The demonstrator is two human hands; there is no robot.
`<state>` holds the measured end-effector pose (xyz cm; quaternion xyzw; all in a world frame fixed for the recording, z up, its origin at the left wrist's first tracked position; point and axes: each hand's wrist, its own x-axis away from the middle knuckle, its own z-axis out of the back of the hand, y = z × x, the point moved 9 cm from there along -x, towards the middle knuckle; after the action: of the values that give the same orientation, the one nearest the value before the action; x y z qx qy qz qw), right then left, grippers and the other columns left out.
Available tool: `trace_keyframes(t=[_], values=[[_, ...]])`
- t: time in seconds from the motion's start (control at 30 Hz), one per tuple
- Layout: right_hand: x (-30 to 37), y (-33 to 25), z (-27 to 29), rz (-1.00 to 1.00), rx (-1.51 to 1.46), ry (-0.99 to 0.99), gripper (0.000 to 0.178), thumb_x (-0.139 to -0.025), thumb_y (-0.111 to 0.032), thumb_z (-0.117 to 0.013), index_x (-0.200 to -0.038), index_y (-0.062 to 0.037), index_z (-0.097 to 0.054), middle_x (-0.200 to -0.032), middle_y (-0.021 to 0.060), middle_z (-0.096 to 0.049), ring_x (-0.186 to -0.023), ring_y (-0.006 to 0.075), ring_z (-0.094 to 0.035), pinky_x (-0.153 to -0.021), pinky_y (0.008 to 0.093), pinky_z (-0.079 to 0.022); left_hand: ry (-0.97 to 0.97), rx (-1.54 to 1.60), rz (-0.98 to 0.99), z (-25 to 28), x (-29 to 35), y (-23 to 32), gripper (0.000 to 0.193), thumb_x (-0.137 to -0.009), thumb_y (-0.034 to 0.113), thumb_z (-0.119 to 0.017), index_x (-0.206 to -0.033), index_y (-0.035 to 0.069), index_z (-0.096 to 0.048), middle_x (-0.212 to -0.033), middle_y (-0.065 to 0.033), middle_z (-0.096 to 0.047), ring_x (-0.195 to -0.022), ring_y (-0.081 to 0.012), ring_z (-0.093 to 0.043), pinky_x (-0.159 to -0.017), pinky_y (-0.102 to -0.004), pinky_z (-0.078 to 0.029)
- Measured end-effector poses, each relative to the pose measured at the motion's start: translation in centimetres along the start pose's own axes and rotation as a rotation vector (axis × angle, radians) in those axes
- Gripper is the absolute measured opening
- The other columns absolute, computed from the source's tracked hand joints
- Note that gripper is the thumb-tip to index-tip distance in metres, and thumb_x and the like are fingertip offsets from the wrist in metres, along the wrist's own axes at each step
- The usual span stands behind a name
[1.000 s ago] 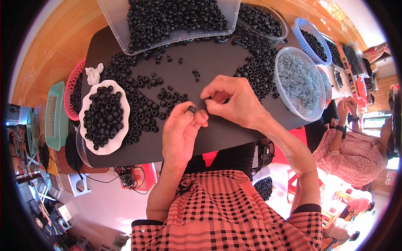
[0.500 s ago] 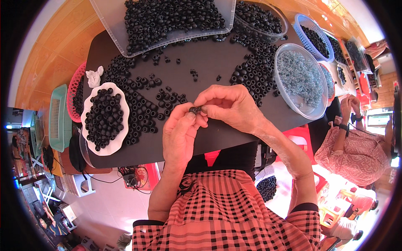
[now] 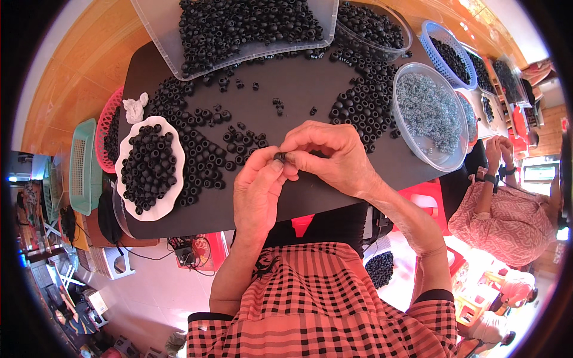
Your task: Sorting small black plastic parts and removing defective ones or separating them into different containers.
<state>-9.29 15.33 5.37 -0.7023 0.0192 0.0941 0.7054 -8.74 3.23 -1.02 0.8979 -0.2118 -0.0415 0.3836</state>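
My left hand point(image 3: 256, 194) and my right hand point(image 3: 337, 156) meet above the near part of the dark table point(image 3: 262, 89). Between the fingertips of both is a small round black plastic piece point(image 3: 279, 157), pinched from either side; its finer detail is too small to tell. Just beyond my left fingers, loose black hollow pieces point(image 3: 242, 140) lie scattered. More of them spread around a scalloped white plate point(image 3: 176, 197) heaped with the same kind. On the right stands a see-through round tub point(image 3: 444, 164) full of small, shiny coil springs point(image 3: 430, 110).
A large translucent bin point(image 3: 164, 53) of black pieces rests at the far side, beside a round see-through bowl point(image 3: 406, 45). Past the right edge are a blue basket point(image 3: 427, 30) and another person point(image 3: 507, 221). Pink point(image 3: 107, 134) and green point(image 3: 83, 167) baskets stand left of the table.
Both hands have shifted very slightly to the right, still pinching the black piece. The pieces on the table lie as before.
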Motion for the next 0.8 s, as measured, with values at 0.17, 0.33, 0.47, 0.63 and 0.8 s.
trace_keyframes(t=[0.17, 0.33, 0.47, 0.63, 0.8], values=[[0.2, -0.2, -0.1, 0.032, 0.032, 0.03, 0.011, -0.082, 0.004, -0.063, -0.092, 0.0029, -0.068, -0.086, 0.0069, -0.065, -0.067, 0.0091, -0.064, -0.063, 0.0228, -0.052, 0.007, -0.021, -0.009, 0.0, -0.1, 0.1, 0.022, -0.095, 0.005, -0.052, -0.115, -0.003, -0.059, -0.094, -0.0077, -0.064, -0.09, -0.0158, -0.06, -0.085, -0.0324, -0.048], [0.5, -0.6, -0.2, 0.072, 0.079, 0.028, 0.016, -0.083, 0.005, -0.065, -0.097, 0.0004, -0.07, -0.094, 0.0084, -0.067, -0.077, 0.011, -0.065, -0.068, 0.0237, -0.054, -0.043, 0.027, 0.008, 0.0, -0.2, -0.1, 0.022, -0.095, 0.005, -0.054, -0.115, -0.003, -0.059, -0.098, -0.0082, -0.064, -0.09, -0.0163, -0.061, -0.085, -0.033, -0.049], [0.7, -1.0, -0.2, 0.196, 0.2, 0.046, 0.019, -0.082, 0.005, -0.064, -0.099, -0.0013, -0.07, -0.096, 0.0089, -0.069, -0.078, 0.0127, -0.067, -0.069, 0.0239, -0.055, 0.005, 0.053, 0.018, 0.1, -0.1, 0.0, 0.023, -0.094, 0.005, -0.054, -0.115, -0.003, -0.059, -0.1, -0.0091, -0.064, -0.092, -0.0174, -0.061, -0.087, -0.0336, -0.049], [0.9, -0.8, -0.2, 0.165, 0.14, 0.105, 0.019, -0.081, 0.006, -0.065, -0.098, -0.0011, -0.07, -0.094, 0.0088, -0.069, -0.081, 0.0136, -0.067, -0.072, 0.0251, -0.055, 0.0, 0.078, 0.018, -0.1, -0.1, 0.1, 0.023, -0.094, 0.005, -0.054, -0.115, -0.004, -0.059, -0.102, -0.0096, -0.064, -0.094, -0.018, -0.062, -0.089, -0.0342, -0.049], [1.2, -0.1, -0.1, 0.173, 0.107, 0.137, 0.019, -0.077, 0.007, -0.066, -0.094, -0.0004, -0.069, -0.092, 0.0093, -0.068, -0.082, 0.014, -0.066, -0.074, 0.0265, -0.054, 0.009, 0.072, 0.026, 0.0, 0.0, 0.1, 0.022, -0.094, 0.006, -0.056, -0.113, -0.004, -0.06, -0.103, -0.009, -0.064, -0.095, -0.0171, -0.061, -0.092, -0.0338, -0.048]])
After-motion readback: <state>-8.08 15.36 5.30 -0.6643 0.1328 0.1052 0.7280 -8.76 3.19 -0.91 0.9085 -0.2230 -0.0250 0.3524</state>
